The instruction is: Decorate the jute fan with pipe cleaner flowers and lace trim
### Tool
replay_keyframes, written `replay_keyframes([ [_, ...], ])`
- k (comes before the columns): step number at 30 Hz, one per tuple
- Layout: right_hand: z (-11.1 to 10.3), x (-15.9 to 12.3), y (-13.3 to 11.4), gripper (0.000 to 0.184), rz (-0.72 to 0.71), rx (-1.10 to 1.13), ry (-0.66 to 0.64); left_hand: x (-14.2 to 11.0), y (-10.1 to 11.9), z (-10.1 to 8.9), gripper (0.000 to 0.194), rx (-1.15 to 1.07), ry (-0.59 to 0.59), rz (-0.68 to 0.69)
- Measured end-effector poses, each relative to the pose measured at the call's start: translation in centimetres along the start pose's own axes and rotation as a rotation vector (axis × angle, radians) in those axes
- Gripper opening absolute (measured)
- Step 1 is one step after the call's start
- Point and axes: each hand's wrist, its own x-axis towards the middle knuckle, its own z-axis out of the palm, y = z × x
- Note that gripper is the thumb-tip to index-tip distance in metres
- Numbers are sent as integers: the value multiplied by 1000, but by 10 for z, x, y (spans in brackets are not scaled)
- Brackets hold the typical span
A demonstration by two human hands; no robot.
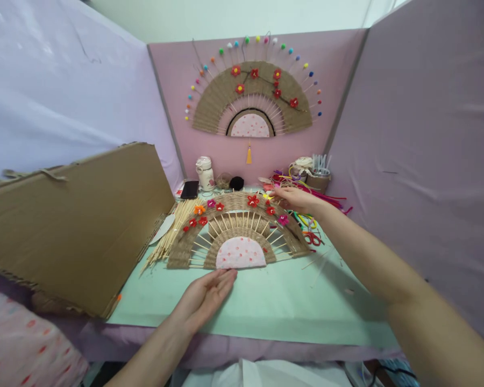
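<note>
A woven twine fan [234, 203] with thin stick ribs lies on the mint table cover. Red, pink and orange flowers dot its arc, and a spotted pink half-round patch [241, 252] fills its lower middle. My left hand [210, 293] is palm up with fingers stretched out, their tips at the patch's lower edge. At the fan's upper right rim, my right hand [293, 198] reaches in with its fingers extended leftward. Their tips are beside a yellow flower [268, 197]; whether they touch it is unclear.
A finished-looking fan [218, 97] with pompoms hangs on the pink back wall. Cardboard [84, 226] stands at left beside thin sticks [177, 226]. Behind are a phone [190, 189], a white bottle [205, 173] and black yarn [236, 183]. Red-handled scissors [312, 238] and pipe cleaners [326, 199] lie right.
</note>
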Motion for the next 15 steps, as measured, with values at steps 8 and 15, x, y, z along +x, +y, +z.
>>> replay_keyframes([
  [8,-15,23,14,35,176,56,-42,13,1,5,13,-14,-8,31],
  [15,-10,44,23,37,171,-159,-366,13,2,0,12,63,-24,31],
])
